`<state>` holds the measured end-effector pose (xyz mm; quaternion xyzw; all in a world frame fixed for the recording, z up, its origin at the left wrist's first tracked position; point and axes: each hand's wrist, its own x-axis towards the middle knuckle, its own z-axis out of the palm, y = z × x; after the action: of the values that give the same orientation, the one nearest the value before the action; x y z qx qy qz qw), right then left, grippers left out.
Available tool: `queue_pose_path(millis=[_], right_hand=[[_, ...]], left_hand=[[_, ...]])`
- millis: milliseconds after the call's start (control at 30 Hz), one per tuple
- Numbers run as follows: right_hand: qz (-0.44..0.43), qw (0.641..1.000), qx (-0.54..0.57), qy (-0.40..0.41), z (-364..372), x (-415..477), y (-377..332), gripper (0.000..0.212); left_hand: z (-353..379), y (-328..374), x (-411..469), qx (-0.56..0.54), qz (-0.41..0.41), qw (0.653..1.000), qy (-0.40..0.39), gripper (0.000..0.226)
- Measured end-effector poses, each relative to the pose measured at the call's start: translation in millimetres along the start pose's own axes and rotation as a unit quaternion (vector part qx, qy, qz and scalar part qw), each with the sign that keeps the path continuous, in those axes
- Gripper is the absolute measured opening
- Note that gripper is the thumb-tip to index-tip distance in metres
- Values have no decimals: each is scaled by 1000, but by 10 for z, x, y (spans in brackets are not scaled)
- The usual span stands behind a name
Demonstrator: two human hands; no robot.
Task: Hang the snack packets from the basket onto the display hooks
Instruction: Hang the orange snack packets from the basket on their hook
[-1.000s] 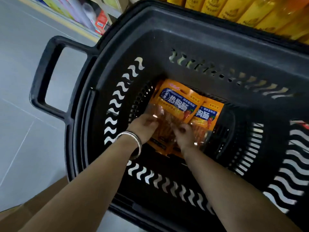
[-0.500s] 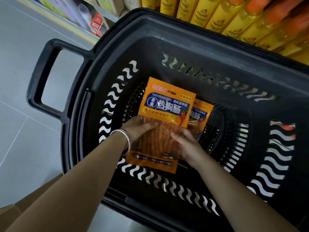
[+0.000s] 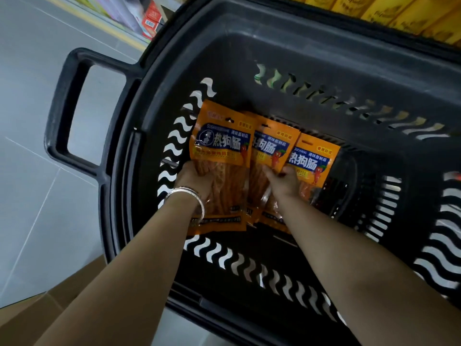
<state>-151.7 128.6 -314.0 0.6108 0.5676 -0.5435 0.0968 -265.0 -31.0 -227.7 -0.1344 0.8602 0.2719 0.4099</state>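
Three packets [image 3: 311, 158] fan out in the basket [image 3: 274, 58], long axes running away from our fingers [image 3: 193, 169], hang holes farthest; our left hand [image 3: 195, 182] grips the left packet [image 3: 219, 146], right hand [image 3: 283, 183] the middle packet [image 3: 269, 148].

A thin, shiny silver bangle [image 3: 185, 190] circles the wrist of the left hand [image 3: 193, 177]; both forearms are bare.

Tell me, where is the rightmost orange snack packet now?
In the head view, the rightmost packet lies inside the black basket, directly right of the middle packet, its lower left hidden behind the right hand.
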Motion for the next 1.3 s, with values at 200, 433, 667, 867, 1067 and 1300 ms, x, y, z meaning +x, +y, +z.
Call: queue_pose_path(millis=[200,433,667,867,1067,1300], right_hand=[[17,996,65,56,-382,-217,150,25],[35,965,259,21,-936,-867,-23,34],[-72,961,255,80,-1772,-1760,-331,13],[-225,931,221,186,-2770,-2530,-415,38],[-355,869,192,286,-3984,-3346,-162,35],[-427,797,188,383,-5469,-4125,48,33]], left_hand=[[31,-11,-148,-8,13,1000,-3,48],[-125,487,-784,-64,106,992,-32,16],[-344,861,-1799,-114,213,968,-66,23],[-334,1124,-2725,-146,299,942,-46,13],[143,1483,-3853,-144,432,883,-116,24],[666,2073,-5359,-177,553,810,-76,8]])
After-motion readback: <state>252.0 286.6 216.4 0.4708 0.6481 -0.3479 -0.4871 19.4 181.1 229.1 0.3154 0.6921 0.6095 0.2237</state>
